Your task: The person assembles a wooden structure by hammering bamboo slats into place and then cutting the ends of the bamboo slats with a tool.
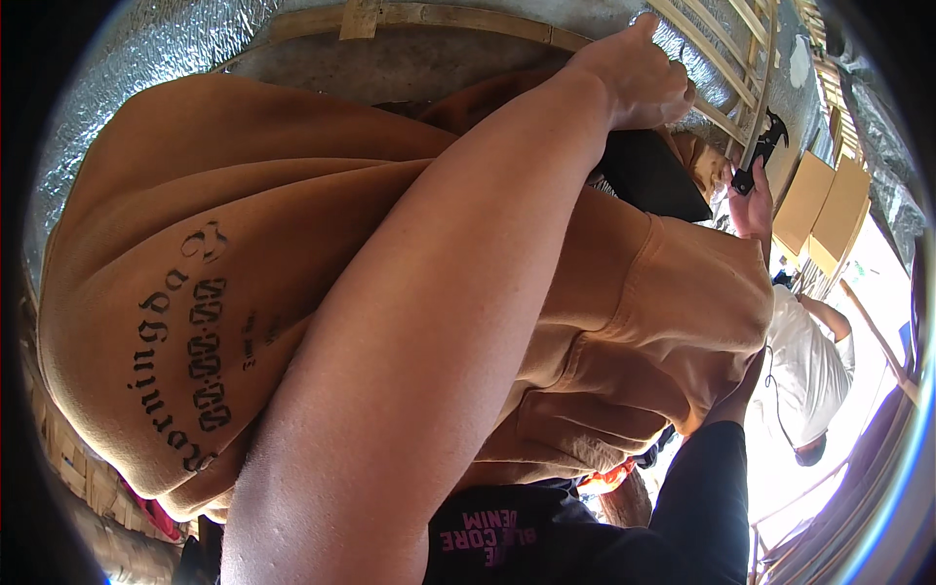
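Observation:
My left hand [648, 86] is at the top right, beside a slatted bamboo frame [717, 58]. Its fingers are curled closed and the thumb points up; whatever they hold, if anything, is hidden. My bare left forearm crosses the view from the lower edge. Farther right, my right hand [751, 203] grips a black hammer-like tool with a claw head [764, 154], held upright against the frame's edge. Below my left wrist sits a dark, flat-sided thing [655, 175] whose kind I cannot tell. Brown shorts [322, 195] cover my legs under the arm.
A long bamboo strip [468, 17] curves across the top over a grey floor and silvery foil sheeting [146, 107]. At the right stand an open cardboard box [824, 207] and a person in a white shirt [811, 366]. Poles [882, 336] lean near that person.

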`<action>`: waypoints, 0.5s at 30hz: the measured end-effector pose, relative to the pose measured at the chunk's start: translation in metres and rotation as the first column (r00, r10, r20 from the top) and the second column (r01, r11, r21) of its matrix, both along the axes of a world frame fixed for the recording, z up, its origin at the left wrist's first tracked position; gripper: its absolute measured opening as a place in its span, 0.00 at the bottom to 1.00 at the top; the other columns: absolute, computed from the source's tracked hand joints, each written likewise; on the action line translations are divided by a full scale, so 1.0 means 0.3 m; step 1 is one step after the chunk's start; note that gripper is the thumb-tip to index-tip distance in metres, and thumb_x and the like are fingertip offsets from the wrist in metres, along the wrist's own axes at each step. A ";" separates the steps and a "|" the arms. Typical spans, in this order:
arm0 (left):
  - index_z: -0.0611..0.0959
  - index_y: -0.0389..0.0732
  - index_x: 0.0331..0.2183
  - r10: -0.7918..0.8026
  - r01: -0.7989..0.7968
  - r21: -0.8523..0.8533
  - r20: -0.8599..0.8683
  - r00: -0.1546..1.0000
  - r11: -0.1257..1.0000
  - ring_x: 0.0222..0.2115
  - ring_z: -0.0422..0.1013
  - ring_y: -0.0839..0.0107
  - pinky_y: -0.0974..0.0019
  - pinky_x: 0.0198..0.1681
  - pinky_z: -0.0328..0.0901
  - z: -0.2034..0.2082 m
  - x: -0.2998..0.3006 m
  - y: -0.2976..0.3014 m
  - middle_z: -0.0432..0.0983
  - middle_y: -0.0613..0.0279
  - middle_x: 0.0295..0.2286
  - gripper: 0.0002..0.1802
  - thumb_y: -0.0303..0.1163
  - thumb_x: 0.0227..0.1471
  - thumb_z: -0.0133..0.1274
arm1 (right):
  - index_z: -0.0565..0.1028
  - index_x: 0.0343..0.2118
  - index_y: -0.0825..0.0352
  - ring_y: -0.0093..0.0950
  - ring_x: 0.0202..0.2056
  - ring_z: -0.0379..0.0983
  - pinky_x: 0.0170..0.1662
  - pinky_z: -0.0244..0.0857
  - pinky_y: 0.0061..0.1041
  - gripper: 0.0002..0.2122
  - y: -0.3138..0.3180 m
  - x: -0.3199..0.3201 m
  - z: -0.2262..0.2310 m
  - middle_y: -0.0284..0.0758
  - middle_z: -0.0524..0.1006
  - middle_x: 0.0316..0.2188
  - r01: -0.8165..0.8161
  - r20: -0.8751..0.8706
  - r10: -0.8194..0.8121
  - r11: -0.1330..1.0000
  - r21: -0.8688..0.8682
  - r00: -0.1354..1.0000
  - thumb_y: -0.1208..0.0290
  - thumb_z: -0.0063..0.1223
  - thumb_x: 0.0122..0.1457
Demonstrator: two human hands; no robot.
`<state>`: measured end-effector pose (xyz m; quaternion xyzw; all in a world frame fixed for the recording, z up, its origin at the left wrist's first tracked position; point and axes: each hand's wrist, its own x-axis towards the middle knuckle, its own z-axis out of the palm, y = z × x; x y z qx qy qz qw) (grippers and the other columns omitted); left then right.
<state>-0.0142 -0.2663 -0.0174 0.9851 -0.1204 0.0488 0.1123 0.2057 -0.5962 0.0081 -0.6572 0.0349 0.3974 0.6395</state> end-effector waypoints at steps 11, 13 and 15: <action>0.82 0.51 0.44 0.007 -0.006 -0.047 0.012 1.000 0.999 0.40 0.80 0.70 0.46 0.56 0.57 0.037 -0.001 -0.013 0.81 0.71 0.36 0.13 0.29 0.60 0.48 | 0.69 0.45 0.61 0.11 0.22 0.62 0.24 0.59 0.14 0.10 0.020 -0.051 0.290 0.23 0.70 0.27 0.014 0.393 0.311 0.768 -0.640 0.865 0.60 0.49 0.69; 0.83 0.48 0.42 0.045 -0.043 -0.064 0.016 0.999 0.997 0.39 0.79 0.69 0.48 0.53 0.60 0.011 -0.014 -0.006 0.81 0.69 0.36 0.11 0.30 0.59 0.51 | 0.70 0.43 0.61 0.10 0.20 0.58 0.21 0.51 0.14 0.11 0.062 -0.086 0.319 0.22 0.66 0.25 0.036 0.445 0.354 0.748 -0.663 0.823 0.60 0.49 0.69; 0.85 0.45 0.40 0.070 -0.066 -0.096 0.040 0.997 0.993 0.38 0.79 0.67 0.51 0.51 0.63 -0.025 -0.003 -0.017 0.80 0.67 0.36 0.09 0.30 0.58 0.54 | 0.70 0.43 0.62 0.10 0.19 0.56 0.20 0.49 0.15 0.11 0.079 -0.124 0.370 0.21 0.65 0.24 0.058 0.490 0.371 0.749 -0.660 0.789 0.59 0.49 0.69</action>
